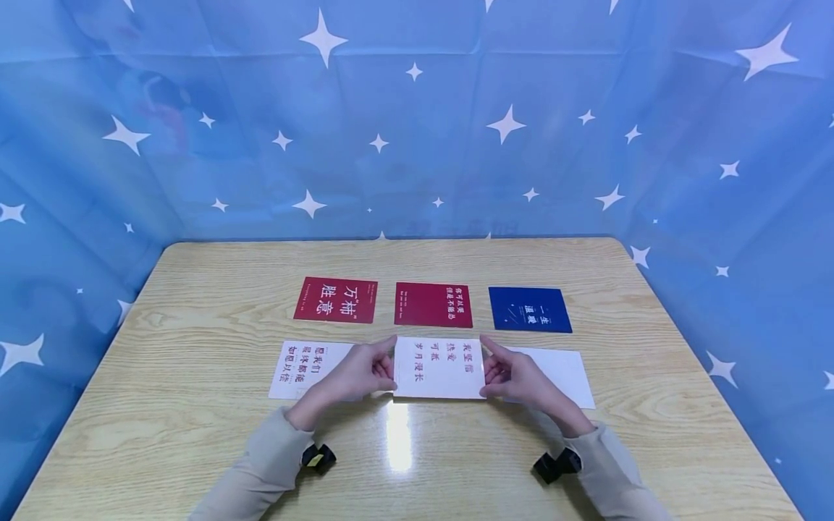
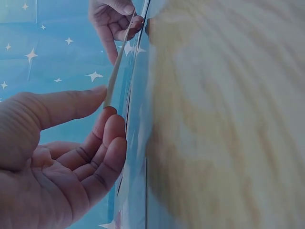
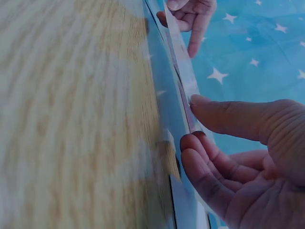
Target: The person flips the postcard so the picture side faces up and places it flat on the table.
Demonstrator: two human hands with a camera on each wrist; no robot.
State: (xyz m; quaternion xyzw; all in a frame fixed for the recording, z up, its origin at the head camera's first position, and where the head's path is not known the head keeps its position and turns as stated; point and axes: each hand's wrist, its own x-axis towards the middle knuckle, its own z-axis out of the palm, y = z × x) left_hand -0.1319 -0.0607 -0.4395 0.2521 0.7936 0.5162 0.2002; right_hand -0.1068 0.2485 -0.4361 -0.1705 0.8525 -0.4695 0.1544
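A white card (image 1: pixel 439 367) with several columns of dark Chinese characters is held between both hands, near the middle of the table. My left hand (image 1: pixel 358 373) pinches its left edge between thumb and fingers. At the opposite edge, my right hand (image 1: pixel 517 376) pinches it in the same way. Both wrist views show the card (image 2: pixel 117 71) nearly edge-on, slightly raised off the tabletop. Under the left hand lies another white card (image 1: pixel 289 370) with printed characters, partly covered. A plain-looking white card (image 1: pixel 563 373) lies partly hidden beneath the right hand.
Behind the hands, a row holds two red cards (image 1: pixel 313 298) (image 1: pixel 423 307) and a dark blue card (image 1: pixel 521 304). The wooden table (image 1: pixel 163 434) ends at a blue star-patterned curtain (image 1: pixel 247 94). Dark wrist devices (image 1: pixel 319 459) (image 1: pixel 554 467) sit at both cuffs.
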